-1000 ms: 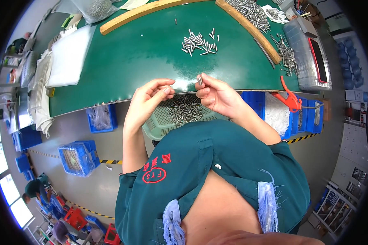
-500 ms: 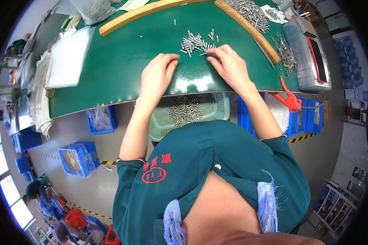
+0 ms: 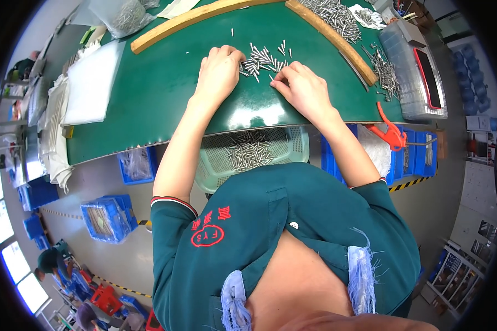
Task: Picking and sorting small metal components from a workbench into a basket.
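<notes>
A loose pile of small pointed metal pins [image 3: 264, 59] lies on the green tabletop [image 3: 165, 83]. My left hand [image 3: 218, 73] reaches to the pile's left edge. Its fingers are curled together with the tips down among the pins, so what they hold is hidden. Close to the pile's near right side is my right hand [image 3: 305, 89]. Thumb and forefinger come together there at a single pin, whose end shows by the fingertips. Below the table edge, a pale green plastic basket [image 3: 204, 165] holds many similar pins.
Wooden strips [image 3: 190, 21] border the work area at the back and right. Beyond the right strip are more metal pins [image 3: 337, 19]. A clear plastic case [image 3: 406, 77] stands at the right, a red-handled clamp [image 3: 393, 136] at the front edge. White sheets [image 3: 94, 83] lie left.
My left hand has moved forward to the pile's left edge, its fingers now at the pins. My right hand has shifted slightly left and nearer to me, drawing a pin off the pile.
</notes>
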Demonstrator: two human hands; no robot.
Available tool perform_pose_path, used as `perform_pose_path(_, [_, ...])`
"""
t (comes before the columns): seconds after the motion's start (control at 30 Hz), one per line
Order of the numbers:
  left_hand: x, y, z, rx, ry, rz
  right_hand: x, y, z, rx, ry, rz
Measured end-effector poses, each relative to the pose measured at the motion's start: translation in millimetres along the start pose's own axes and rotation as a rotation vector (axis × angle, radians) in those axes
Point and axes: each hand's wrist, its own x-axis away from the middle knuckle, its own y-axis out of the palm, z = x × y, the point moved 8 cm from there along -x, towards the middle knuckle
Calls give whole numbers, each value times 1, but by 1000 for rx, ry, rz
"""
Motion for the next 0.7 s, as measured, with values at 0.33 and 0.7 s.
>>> perform_pose_path(0.33, [20,2,13,174,109,-22,-5,10,-15,-85,-52,57])
perform_pose_path(0.7, [36,-2,33,116,211,11,10,2,-5,-74,22,-16])
